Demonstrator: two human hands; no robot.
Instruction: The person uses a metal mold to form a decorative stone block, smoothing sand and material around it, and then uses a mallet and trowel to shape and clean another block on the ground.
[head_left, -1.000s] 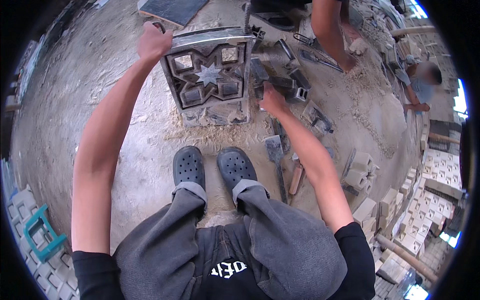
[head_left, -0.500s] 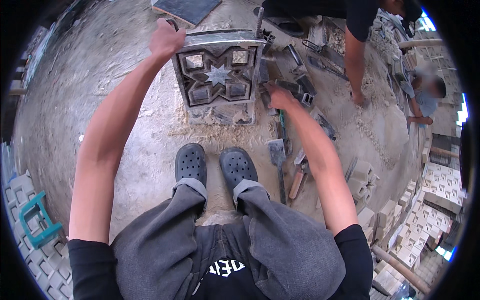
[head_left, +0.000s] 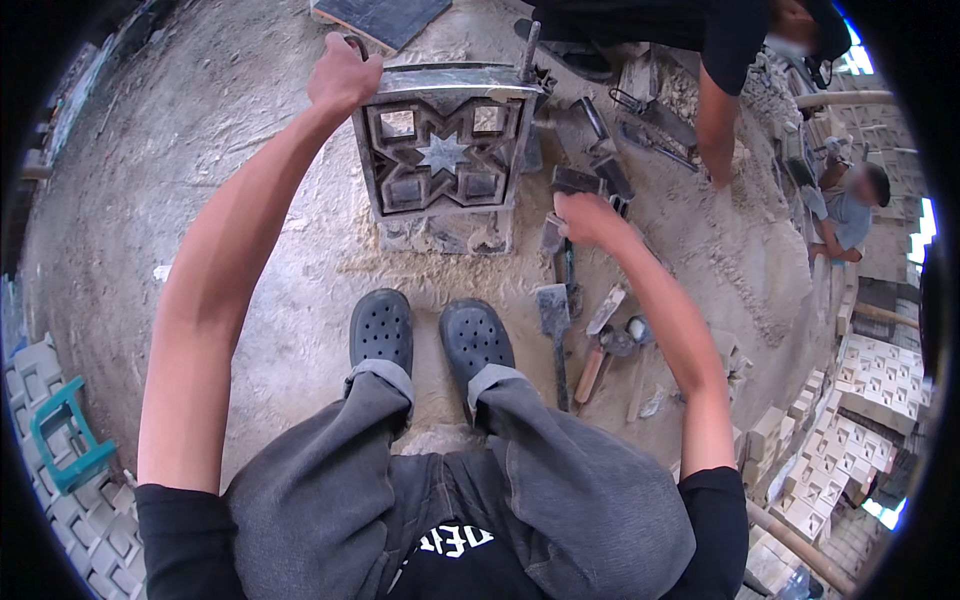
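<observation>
two contact points apply. my left hand [head_left: 345, 72] is clamped round the dark handle [head_left: 356, 44] at the upper left corner of the metal mould [head_left: 443, 155]. my right hand [head_left: 590, 222] is low over the floor, right of the metal mould, beside a grey piece [head_left: 552, 235] and a dark block [head_left: 577, 180]; i cannot tell whether its fingers grip either.

stage, as judged: the metal mould is raised and tilted, its lower edge at the base plate [head_left: 447, 237]; that much is done. the dark block lies outside it, not yet dealt with.

condition: square frame, dusty grey metal, angular ribs round a pale star. light shows through the two upper cells; the lower two look blocked.

periphery: a scraper [head_left: 553, 310] and a wooden-handled tool [head_left: 591, 375] lie near my right shoe [head_left: 476, 335]. beyond, a co-worker's arm [head_left: 716, 130] reaches down to the floor.
</observation>
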